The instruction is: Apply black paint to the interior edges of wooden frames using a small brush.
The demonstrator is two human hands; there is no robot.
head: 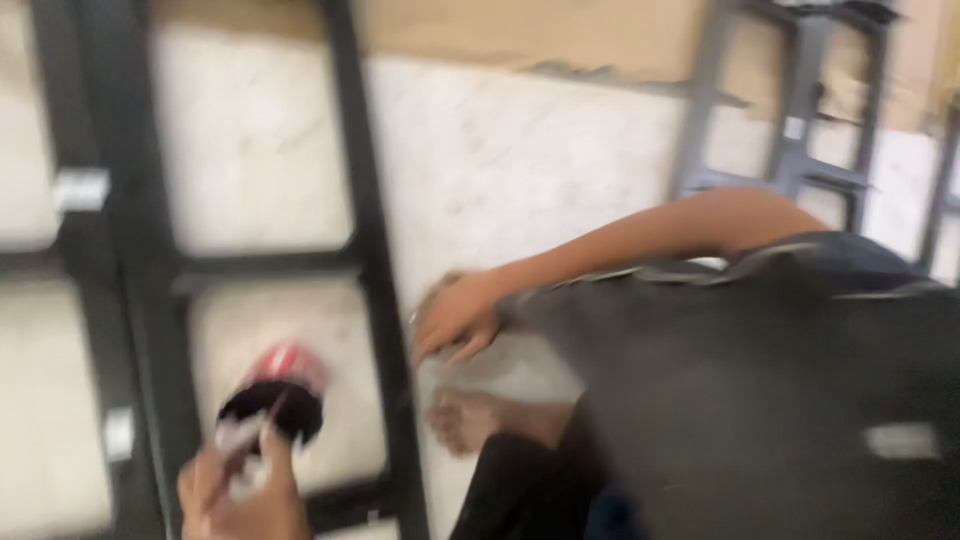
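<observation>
The view is motion-blurred. My left hand (240,495) is at the bottom left, closed around the lower end of a dark plastic drink bottle (280,395) with a red label, held over the floor. My right hand is out of view. To the right, another person in dark clothes (760,390) crouches low. That person's bare arm reaches left and their hand (455,318) rests on the floor beside a black metal bar. Their bare foot (465,420) is just below that hand.
A black metal frame (365,200) with long bars and cross-pieces lies across the white marble floor (520,160) on the left. Brown cardboard (540,35) covers the floor at the top. More dark metal framework (800,110) stands at the upper right.
</observation>
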